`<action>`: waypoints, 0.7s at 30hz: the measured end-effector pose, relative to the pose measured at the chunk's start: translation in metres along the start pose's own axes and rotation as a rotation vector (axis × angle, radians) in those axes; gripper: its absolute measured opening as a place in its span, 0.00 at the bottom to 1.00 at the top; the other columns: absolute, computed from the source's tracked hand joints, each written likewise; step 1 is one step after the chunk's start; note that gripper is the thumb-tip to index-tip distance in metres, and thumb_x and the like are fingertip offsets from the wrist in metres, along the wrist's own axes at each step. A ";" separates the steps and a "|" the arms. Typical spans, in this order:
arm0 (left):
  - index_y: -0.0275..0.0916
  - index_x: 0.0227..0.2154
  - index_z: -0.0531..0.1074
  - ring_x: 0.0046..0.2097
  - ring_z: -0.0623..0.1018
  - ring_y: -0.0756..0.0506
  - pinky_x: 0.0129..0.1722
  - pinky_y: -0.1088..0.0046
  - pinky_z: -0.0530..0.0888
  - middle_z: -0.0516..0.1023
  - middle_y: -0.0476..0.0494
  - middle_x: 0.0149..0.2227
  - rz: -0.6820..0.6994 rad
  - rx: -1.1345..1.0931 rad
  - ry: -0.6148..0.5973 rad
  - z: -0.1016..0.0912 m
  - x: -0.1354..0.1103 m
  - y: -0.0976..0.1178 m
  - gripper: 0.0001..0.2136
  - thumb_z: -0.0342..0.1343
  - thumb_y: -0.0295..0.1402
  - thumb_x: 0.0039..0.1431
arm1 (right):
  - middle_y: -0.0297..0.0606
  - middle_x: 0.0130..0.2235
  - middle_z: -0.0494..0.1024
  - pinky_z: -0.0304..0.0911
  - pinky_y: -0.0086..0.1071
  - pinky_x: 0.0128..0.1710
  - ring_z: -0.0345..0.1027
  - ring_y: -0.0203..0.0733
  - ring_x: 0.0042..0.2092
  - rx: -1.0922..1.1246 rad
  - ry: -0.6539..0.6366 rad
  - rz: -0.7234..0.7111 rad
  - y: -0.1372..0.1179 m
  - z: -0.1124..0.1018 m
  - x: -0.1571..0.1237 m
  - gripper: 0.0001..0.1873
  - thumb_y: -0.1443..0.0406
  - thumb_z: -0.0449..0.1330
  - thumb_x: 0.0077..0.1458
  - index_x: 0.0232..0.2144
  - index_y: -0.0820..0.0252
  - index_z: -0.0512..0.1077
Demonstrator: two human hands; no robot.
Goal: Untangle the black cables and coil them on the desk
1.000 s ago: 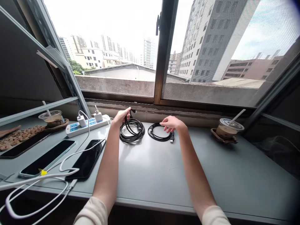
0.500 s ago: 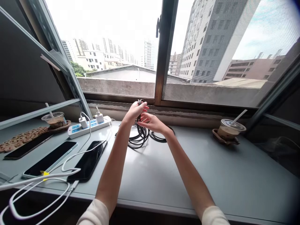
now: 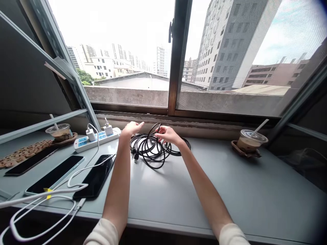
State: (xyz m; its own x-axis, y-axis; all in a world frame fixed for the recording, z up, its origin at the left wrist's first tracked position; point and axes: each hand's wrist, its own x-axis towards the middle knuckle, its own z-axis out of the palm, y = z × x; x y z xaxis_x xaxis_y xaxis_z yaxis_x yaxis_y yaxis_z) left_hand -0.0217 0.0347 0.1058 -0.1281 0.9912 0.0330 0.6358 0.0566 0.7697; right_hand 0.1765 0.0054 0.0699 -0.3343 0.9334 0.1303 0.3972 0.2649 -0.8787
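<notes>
A long black cable (image 3: 154, 166) lies in loose loops near the back of the table, with a dark connector (image 3: 136, 157) at its left side. My right hand (image 3: 169, 135) is closed at the upper right of the coil, thumb and fingers pinching a raised loop. Left of the coil, my left hand (image 3: 131, 129) hovers with its thumb stretched out to the right. Its other fingers are partly hidden, and no cable shows in it.
A white power strip (image 3: 89, 143) with chargers stands to the left, near a black phone (image 3: 94, 177), another phone (image 3: 55, 175) and white cables (image 3: 42, 221). An iced drink cup (image 3: 251, 141) sits at right, another cup (image 3: 60, 132) at left. The window (image 3: 127, 95) is behind.
The bundled cable held up in my left hand has come down and spread into loops on the table. My left hand has moved left, away from it. My right hand now pinches a loop.
</notes>
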 end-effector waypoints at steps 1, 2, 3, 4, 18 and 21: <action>0.36 0.20 0.72 0.32 0.77 0.39 0.33 0.71 0.68 0.73 0.43 0.19 -0.034 0.030 -0.056 -0.001 0.001 -0.004 0.15 0.60 0.45 0.46 | 0.38 0.41 0.76 0.66 0.22 0.21 0.74 0.35 0.32 -0.004 0.010 -0.001 0.001 -0.002 0.000 0.14 0.62 0.60 0.51 0.40 0.60 0.68; 0.36 0.21 0.73 0.31 0.77 0.38 0.32 0.70 0.68 0.74 0.42 0.20 -0.065 0.052 -0.127 -0.001 0.001 -0.007 0.15 0.60 0.46 0.45 | 0.38 0.41 0.76 0.66 0.22 0.22 0.74 0.35 0.32 -0.009 0.019 -0.004 0.001 -0.003 0.000 0.14 0.62 0.60 0.51 0.41 0.60 0.68; 0.37 0.23 0.74 0.30 0.77 0.39 0.32 0.70 0.68 0.76 0.42 0.21 -0.090 0.064 -0.204 0.000 0.001 -0.009 0.16 0.61 0.47 0.43 | 0.38 0.41 0.76 0.66 0.22 0.23 0.74 0.35 0.32 -0.015 0.026 -0.011 0.001 -0.004 0.000 0.15 0.61 0.60 0.51 0.41 0.60 0.69; 0.37 0.25 0.74 0.29 0.78 0.39 0.31 0.70 0.68 0.77 0.41 0.22 -0.107 0.069 -0.275 0.003 0.001 -0.011 0.17 0.62 0.47 0.42 | 0.39 0.41 0.76 0.66 0.22 0.23 0.73 0.35 0.33 -0.022 0.031 -0.019 0.001 -0.005 -0.001 0.15 0.61 0.60 0.51 0.41 0.60 0.69; 0.36 0.25 0.68 0.27 0.77 0.41 0.26 0.69 0.72 0.77 0.39 0.23 -0.086 -0.162 -0.637 0.027 0.008 -0.026 0.21 0.68 0.44 0.34 | 0.36 0.41 0.78 0.65 0.23 0.28 0.74 0.36 0.35 -0.040 0.045 -0.286 -0.031 -0.021 -0.019 0.17 0.63 0.59 0.51 0.44 0.57 0.74; 0.35 0.27 0.69 0.26 0.76 0.45 0.26 0.73 0.70 0.74 0.45 0.20 0.005 -0.303 -0.619 0.024 0.003 -0.017 0.20 0.65 0.47 0.40 | 0.37 0.42 0.78 0.66 0.25 0.30 0.74 0.37 0.35 0.010 0.098 -0.308 -0.036 -0.027 -0.023 0.17 0.62 0.60 0.50 0.44 0.57 0.75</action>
State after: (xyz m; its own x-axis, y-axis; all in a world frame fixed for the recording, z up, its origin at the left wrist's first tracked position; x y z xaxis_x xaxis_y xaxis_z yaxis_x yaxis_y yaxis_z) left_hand -0.0148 0.0391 0.0775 0.3901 0.8821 -0.2640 0.3829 0.1054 0.9178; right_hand 0.1930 -0.0188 0.1115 -0.3531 0.8286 0.4345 0.2811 0.5369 -0.7954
